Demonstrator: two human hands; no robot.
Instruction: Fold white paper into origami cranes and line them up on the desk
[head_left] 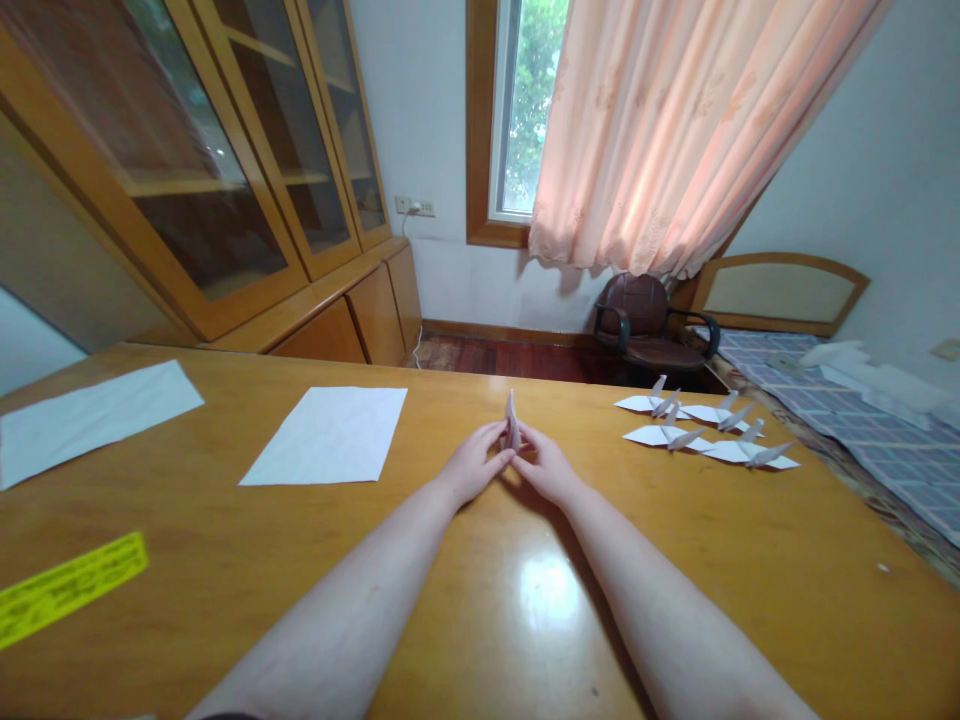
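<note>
Desk surface [465,640]: varnished yellow-brown wood; a glare patch is seen below the hands. Clock directions are taken from the hands, 12 being straight ahead.
Yellow strip [71,590]: seen at 8 o'clock, near edge of view; dark print is blurred.
White scrap [883,567]: noted at 4 o'clock, small.
Left hand [474,463]: closed in a pinch; the folded paper is gripped from its left side.
Right hand [550,462]: closed likewise; the same piece is gripped from its right side, thumbs close together.
Folded paper [511,418]: held upright between both hands, narrow, tip pointed to 12; lower part partly hidden by fingers.
Square sheet [326,437]: laid flat at 9 o'clock, well apart from the hands.
Second sheet [97,415]: laid flat at 9 o'clock, farther out.
Paper cranes [673,434]: four, set in two rows at 3 o'clock.
Cabinet [292,200]: glass-doored, seen at 10–11 o'clock.
Bed [847,400]: plaid-covered, seen at 2 o'clock.
Armchair [637,305]: brown, seen at 1 o'clock.
Window [529,110]: seen at 12; partly covered by a pink curtain [667,120].
</note>
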